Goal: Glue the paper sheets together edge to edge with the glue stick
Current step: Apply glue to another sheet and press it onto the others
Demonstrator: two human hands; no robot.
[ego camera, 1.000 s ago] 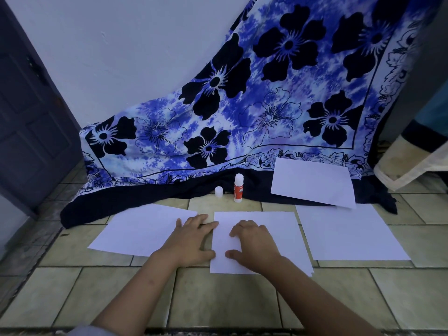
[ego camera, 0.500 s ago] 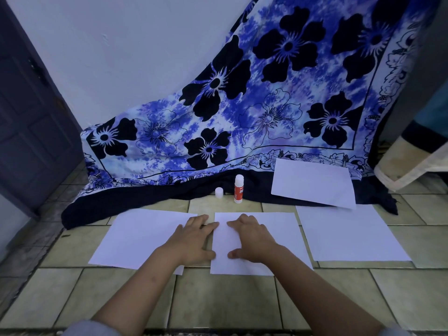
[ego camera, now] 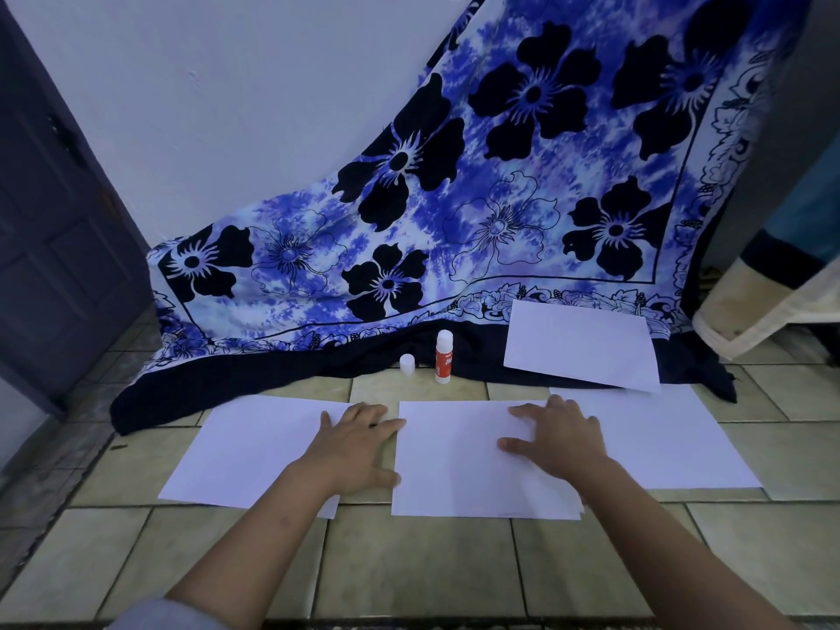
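Three white paper sheets lie in a row on the tiled floor: a left sheet (ego camera: 245, 443), a middle sheet (ego camera: 459, 475) and a right sheet (ego camera: 672, 443). A fourth sheet (ego camera: 582, 343) rests on the cloth's dark hem behind them. My left hand (ego camera: 359, 443) lies flat with spread fingers on the right edge of the left sheet, next to the middle one. My right hand (ego camera: 557, 438) presses flat on the right part of the middle sheet. An uncapped glue stick (ego camera: 444, 356) stands upright beyond the sheets, its white cap (ego camera: 407, 363) beside it.
A blue flowered cloth (ego camera: 454, 211) hangs down the wall and spills onto the floor behind the sheets. A dark door (ego camera: 50, 229) is at the left. A pale padded object (ego camera: 768, 311) stands at the right. Bare tiles (ego camera: 409, 566) lie in front.
My right hand has slid rightward across the middle sheet, from its left part to its right part. My left hand has stayed at the seam between the left and middle sheets.
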